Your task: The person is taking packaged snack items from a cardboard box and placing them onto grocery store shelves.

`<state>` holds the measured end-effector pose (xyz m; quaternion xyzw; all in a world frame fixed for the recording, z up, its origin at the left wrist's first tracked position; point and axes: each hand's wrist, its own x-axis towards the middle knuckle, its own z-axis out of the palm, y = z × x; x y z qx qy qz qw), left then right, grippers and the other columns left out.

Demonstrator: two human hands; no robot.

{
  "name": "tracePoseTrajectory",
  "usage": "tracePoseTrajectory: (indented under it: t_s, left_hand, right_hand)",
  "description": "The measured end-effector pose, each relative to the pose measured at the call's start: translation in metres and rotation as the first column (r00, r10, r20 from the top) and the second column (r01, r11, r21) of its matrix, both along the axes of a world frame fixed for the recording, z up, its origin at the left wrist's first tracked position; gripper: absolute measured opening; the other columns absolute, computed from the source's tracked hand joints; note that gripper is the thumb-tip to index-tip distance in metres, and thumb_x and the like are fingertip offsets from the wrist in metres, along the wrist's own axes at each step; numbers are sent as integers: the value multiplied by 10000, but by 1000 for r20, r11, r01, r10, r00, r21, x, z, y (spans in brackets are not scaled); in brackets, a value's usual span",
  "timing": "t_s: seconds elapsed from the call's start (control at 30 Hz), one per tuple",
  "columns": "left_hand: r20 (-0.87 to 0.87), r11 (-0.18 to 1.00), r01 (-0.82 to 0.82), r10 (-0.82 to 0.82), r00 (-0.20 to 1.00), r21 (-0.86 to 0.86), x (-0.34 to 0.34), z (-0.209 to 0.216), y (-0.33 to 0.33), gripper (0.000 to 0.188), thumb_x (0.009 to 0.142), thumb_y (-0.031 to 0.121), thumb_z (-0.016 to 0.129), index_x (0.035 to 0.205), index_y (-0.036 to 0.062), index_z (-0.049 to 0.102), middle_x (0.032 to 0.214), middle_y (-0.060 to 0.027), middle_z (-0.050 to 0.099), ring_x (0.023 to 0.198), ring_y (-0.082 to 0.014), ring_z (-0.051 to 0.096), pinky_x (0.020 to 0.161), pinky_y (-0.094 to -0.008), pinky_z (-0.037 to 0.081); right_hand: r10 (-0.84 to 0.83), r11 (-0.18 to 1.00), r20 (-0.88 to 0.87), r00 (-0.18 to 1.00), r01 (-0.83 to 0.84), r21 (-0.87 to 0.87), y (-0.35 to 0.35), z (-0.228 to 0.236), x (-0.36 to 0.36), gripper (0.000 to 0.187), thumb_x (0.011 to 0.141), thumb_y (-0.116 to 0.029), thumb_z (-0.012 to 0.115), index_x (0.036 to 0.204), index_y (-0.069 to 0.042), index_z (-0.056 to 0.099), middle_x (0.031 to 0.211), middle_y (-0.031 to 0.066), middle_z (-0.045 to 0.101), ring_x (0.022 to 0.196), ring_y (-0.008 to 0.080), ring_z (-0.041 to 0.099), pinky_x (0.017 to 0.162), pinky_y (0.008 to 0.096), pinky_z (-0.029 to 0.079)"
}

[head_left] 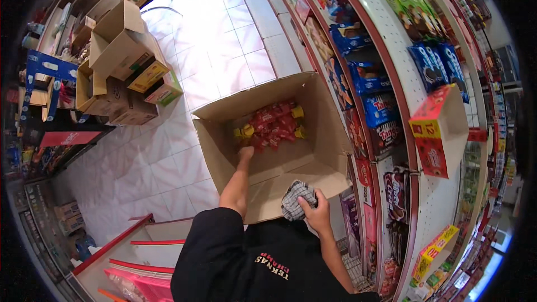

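Observation:
A large open cardboard box is in front of me. On its floor lies a pile of red packs with yellow cap-like ends, perhaps small bottles; their exact kind is not clear. My left hand reaches down inside the box to the pile's near left edge, beside a yellow end. Its fingers are too small and hidden to read. Over the box's near right edge, my right hand is closed on a grey checkered cloth, bunched up, with the thumb on top.
Shelves of packaged snacks run close along the right, with a red and yellow display carton on one. Stacked cardboard boxes stand on the tiled floor at the far left. A red-edged white shelf is at the near left.

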<state>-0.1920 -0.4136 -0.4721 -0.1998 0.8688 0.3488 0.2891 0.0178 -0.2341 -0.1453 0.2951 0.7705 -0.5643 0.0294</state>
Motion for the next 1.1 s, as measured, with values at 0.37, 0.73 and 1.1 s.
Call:
tracePoseTrajectory:
  t_s: [0.37, 0.73, 1.1]
  left_hand:
    - [-211, 965, 106, -158, 965, -240, -9, -101, -38, 425, 876, 352, 648, 1126, 10, 675, 1111, -214, 683, 1045, -365, 651, 891, -452, 517]
    - [-165, 969, -34, -7, 986, -245, -22, -66, -18, 426, 853, 275, 661, 1179, 2, 642, 1098, -175, 686, 992, -311, 658, 858, -419, 525]
    - [123, 472, -188, 167, 978, 861, -9, 162, 91, 425, 829, 29, 679, 1242, -44, 615, 1134, -75, 680, 980, -139, 646, 804, -314, 527]
  right_hand:
    - [39, 998, 56, 998, -36, -53, 15, -37, -57, 352, 878, -231, 751, 1081, 22, 612, 941, 123, 675, 872, 184, 637, 758, 345, 510]
    - [-166, 900, 72, 983, 181, -397, 31, -48, -50, 274, 919, -181, 712, 1091, 13, 622, 994, 53, 672, 910, 127, 610, 791, 299, 490]
    - [-418, 901, 28, 908, 418, -118, 80, -69, -41, 616, 865, -326, 772, 1274, 36, 487, 1252, 171, 547, 1169, 257, 516, 981, 371, 421]
